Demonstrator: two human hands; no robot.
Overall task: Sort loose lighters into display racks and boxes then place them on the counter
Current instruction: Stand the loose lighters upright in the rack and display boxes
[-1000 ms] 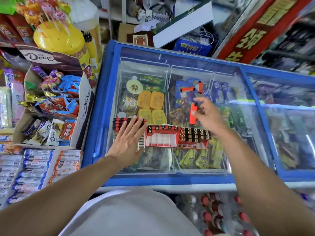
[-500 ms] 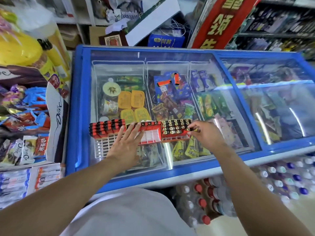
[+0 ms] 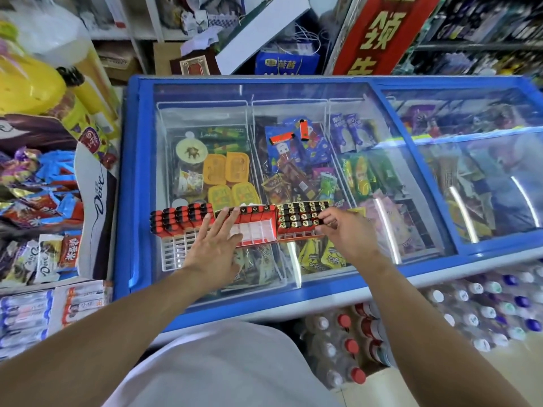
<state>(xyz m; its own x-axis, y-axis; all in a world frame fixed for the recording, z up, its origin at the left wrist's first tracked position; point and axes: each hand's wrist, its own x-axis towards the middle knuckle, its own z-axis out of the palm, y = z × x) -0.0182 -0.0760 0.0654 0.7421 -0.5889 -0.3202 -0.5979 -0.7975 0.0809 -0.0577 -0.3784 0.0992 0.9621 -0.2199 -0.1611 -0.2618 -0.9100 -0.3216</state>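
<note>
Fingers (image 3: 329,220) of the right hand (image 3: 349,236) pinch a lighter at the right box (image 3: 299,221), while the left hand (image 3: 214,245) lies flat, fingers spread, on the middle box (image 3: 258,230) on the freezer worktop (image 3: 411,113), two loose lighters (image 3: 291,135) farther back.

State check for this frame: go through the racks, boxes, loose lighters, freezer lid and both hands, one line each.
white rack: on the freezer lid, far rows filled, near rows empty.
middle box: one far row of lighters, rest empty.
right box: mostly full.
two loose lighters: lying flat on the glass, unsorted.
freezer lid: closed.
left hand: flat, fingers straight, on the middle box.
right hand: fingers curled at the right box's edge; grip unclear.
</note>
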